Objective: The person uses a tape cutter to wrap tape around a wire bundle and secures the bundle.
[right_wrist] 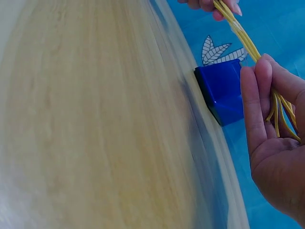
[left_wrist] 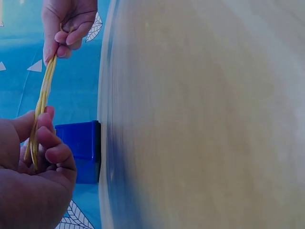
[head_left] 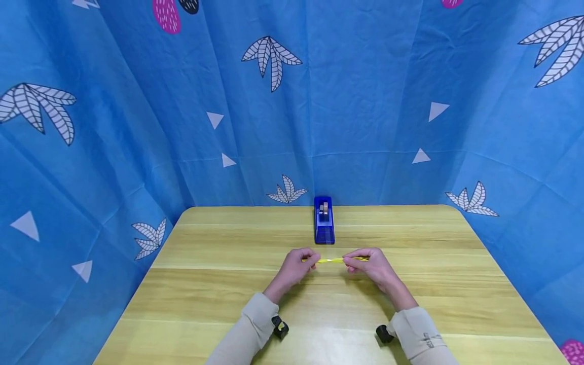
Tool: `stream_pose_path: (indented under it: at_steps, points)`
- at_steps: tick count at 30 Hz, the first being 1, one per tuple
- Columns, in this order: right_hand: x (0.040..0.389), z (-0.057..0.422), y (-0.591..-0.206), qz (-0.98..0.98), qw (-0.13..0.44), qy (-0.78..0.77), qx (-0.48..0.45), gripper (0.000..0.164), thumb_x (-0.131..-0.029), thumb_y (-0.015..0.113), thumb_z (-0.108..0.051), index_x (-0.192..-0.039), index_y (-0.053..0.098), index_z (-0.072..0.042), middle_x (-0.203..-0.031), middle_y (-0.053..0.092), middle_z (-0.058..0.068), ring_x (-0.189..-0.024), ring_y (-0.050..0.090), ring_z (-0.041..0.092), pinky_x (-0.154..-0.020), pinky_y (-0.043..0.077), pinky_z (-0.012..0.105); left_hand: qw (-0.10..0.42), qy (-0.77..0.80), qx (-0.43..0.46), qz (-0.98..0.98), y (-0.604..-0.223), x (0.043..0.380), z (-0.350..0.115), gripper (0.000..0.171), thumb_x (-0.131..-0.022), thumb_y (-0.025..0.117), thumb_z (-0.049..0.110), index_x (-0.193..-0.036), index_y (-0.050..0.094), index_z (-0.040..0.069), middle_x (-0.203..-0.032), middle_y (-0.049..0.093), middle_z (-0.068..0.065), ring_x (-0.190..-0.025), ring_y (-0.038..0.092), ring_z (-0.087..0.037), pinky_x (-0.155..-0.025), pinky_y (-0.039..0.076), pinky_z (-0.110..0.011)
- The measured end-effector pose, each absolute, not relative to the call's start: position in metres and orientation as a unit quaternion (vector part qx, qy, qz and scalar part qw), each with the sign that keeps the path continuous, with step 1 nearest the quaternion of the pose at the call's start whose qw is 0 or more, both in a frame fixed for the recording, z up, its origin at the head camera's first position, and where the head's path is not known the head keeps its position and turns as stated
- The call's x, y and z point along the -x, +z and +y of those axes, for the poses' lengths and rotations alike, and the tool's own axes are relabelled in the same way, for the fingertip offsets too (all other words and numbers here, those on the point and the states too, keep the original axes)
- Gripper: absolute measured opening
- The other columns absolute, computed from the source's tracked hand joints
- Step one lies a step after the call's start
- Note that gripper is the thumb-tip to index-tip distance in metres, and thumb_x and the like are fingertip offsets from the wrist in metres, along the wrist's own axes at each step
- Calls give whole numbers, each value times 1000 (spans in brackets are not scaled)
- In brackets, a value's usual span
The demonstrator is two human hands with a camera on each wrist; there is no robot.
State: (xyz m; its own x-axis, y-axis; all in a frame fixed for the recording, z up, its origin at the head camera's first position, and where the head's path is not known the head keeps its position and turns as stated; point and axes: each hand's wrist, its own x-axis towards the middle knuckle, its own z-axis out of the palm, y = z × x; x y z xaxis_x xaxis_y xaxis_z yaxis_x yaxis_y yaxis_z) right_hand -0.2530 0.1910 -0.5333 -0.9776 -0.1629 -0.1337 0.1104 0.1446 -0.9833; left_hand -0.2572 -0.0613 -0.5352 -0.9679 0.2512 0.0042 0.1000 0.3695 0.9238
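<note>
A thin bundle of yellow cords [head_left: 335, 260] stretches between the two hands, above the table. My left hand [head_left: 295, 266] pinches its left part between thumb and fingers; in the left wrist view, the cord ends lie in the curl of that hand [left_wrist: 47, 176]. Toward the other end, my right hand [head_left: 373, 267] pinches the bundle, and loose ends fan out below its fingertips in the right wrist view [right_wrist: 277, 117]. Between the hands, a whitish, shiny band [right_wrist: 237, 26] shows around the cords. Just beyond the hands stands a blue tape dispenser [head_left: 324, 234].
The wooden table [head_left: 219, 284] has rounded far corners. A blue curtain [head_left: 356, 101] with leaf and triangle prints hangs behind it and along both sides. Black wrist cameras sit at the left cuff [head_left: 280, 328] and the right cuff [head_left: 384, 334].
</note>
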Motion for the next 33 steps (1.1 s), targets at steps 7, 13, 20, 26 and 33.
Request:
stream_pose_path:
  at_steps: [7,13,20,26,33]
  points:
    - [253,190,-534,753,101,-650,24,29,-93,79,-14,-113,74,7,-102,78,9,-77,74,17,-77,61,28,41,542,-115,832,-533,256,-59,25,-102,67,24,-91,73,3,-76,64,2,-69,49,-10,-57,39,-22]
    - [255,195,-528,777,84,-624,9,42,-97,74,-32,-124,72,0,-123,73,14,-98,72,16,-89,59,29,31,550,-110,827,-533,255,-58,25,-102,67,25,-90,73,4,-79,63,3,-69,47,-10,-56,38,-22]
    - [259,199,-521,779,86,-620,25,51,-104,63,-38,-136,63,2,-134,66,23,-114,69,26,-99,57,34,26,551,-108,827,-535,255,-58,22,-102,67,25,-91,74,7,-80,63,6,-67,47,-9,-53,36,-21]
    - [262,196,-526,751,135,-646,22,60,-107,53,-47,-130,64,7,-131,66,23,-105,69,23,-93,60,41,24,554,-113,824,-533,255,-58,19,-102,67,25,-91,74,11,-85,68,-1,-69,51,-10,-54,39,-21]
    - [262,198,-528,751,197,-630,32,54,-105,58,-44,-121,67,7,-87,69,10,-62,59,13,-63,57,27,22,550,-120,826,-534,256,-61,18,-102,68,26,-90,74,14,-93,72,-11,-74,57,-12,-56,42,-21]
